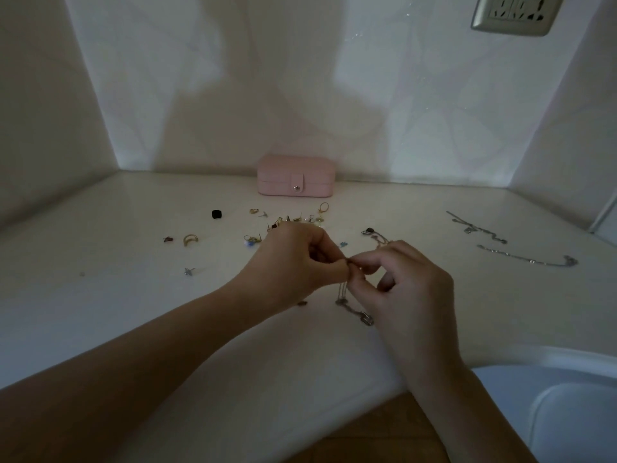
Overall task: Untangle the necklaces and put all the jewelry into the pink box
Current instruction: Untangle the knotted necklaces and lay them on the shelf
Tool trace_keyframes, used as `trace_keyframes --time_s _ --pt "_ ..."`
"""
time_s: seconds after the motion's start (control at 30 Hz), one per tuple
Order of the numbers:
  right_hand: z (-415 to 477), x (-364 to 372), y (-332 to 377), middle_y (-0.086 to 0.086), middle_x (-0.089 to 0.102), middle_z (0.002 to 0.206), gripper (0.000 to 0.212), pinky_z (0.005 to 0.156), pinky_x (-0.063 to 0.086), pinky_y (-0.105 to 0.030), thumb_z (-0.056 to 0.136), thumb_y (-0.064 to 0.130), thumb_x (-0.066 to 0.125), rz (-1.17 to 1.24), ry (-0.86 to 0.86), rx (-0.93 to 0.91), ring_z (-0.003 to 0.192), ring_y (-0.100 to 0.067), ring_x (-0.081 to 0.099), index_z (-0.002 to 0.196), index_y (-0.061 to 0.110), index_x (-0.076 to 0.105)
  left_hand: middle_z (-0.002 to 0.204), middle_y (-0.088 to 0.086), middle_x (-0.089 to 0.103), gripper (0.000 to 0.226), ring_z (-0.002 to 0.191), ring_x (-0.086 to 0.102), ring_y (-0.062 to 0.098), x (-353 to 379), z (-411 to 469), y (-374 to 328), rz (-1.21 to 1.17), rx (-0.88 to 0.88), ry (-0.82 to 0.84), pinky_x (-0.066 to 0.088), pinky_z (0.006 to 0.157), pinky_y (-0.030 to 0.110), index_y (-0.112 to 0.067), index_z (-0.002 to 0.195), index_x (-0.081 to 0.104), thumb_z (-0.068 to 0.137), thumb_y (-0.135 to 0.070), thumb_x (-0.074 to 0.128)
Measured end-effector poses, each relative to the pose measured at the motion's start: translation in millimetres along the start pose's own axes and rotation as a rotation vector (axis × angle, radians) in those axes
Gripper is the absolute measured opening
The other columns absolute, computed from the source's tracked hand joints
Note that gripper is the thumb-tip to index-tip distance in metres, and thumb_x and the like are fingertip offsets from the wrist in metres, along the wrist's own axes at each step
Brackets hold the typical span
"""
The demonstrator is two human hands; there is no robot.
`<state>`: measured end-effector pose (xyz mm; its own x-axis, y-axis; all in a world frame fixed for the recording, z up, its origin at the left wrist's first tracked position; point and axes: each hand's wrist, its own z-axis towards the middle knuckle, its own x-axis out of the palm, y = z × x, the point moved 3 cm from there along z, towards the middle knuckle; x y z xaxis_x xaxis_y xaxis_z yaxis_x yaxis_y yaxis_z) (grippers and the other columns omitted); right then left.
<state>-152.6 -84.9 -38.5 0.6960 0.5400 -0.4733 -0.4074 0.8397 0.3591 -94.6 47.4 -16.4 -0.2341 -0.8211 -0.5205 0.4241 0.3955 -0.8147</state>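
Working at a tangle, we pinch a silver chain necklace (354, 309) between thumb and fingertips of our left hand (287, 262) and right hand (410, 289), both curled tight on it above the white tabletop (100, 262). Its chunky links trail down onto the surface. We judge the task partly done: a thin necklace (477, 226) and a second necklace (527, 259) lie straightened, well apart to the right. The scattered earrings and rings (293, 220) remain, and the pink box (296, 175) sits closed by the wall.
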Motion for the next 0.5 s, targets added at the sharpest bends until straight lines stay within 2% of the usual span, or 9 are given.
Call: trace_keyframes --time_s 0.1,0.17,0.27,0.4,0.5 --pt "0.1 1.6 -0.6 0.010 0.060 0.075 0.011 0.049 0.037 -0.010 0.073 0.010 0.080 -0.020 0.024 0.016 0.051 -0.003 0.046 0.077 0.014 0.071 0.060 -0.004 0.063 0.018 0.048 0.049 0.001 -0.1 -1.5 0.5 0.056 0.057 -0.030 0.040 0.045 0.012 -0.022 0.063 0.062 0.075 -0.018 0.075" --pt "2.4 1.7 -3.1 0.012 0.058 0.074 0.012 0.053 0.040 -0.010 0.072 0.007 0.079 0.058 0.042 0.073 0.059 -0.008 0.053 0.076 0.015 0.070 0.061 -0.009 0.060 0.022 0.053 0.048 -0.001 -0.6 -1.8 -0.7 0.161 0.162 -0.051 0.038 0.050 0.010 -0.026 0.062 0.058 0.075 -0.015 0.073" --pt "4.9 2.9 -5.2 0.014 0.058 0.071 0.014 0.055 0.043 -0.011 0.073 0.006 0.078 0.144 0.101 0.148 0.067 -0.008 0.058 0.075 0.017 0.070 0.060 -0.017 0.054 0.023 0.058 0.049 -0.005 -0.5 -2.4 -2.6 0.281 0.283 -0.062 0.037 0.056 0.008 -0.028 0.066 0.055 0.075 -0.014 0.071" --pt "5.6 4.4 -9.4 0.006 0.065 0.061 0.013 0.048 0.042 -0.010 0.077 0.011 0.076 0.323 0.196 0.352 0.055 -0.005 0.061 0.073 0.021 0.071 0.058 -0.021 0.051 0.019 0.059 0.049 -0.012 -3.9 -2.8 -4.2 0.323 0.322 -0.038 0.035 0.056 0.005 -0.026 0.072 0.058 0.074 -0.012 0.070" --pt "6.1 3.7 -10.2 0.004 0.067 0.059 0.009 0.049 0.042 -0.011 0.078 0.011 0.074 0.429 0.239 0.438 0.050 -0.002 0.058 0.075 0.020 0.072 0.061 -0.019 0.053 0.019 0.060 0.049 -0.010 -5.2 -3.4 -4.7 0.304 0.326 -0.012 0.034 0.057 0.005 -0.026 0.074 0.059 0.074 -0.010 0.070"
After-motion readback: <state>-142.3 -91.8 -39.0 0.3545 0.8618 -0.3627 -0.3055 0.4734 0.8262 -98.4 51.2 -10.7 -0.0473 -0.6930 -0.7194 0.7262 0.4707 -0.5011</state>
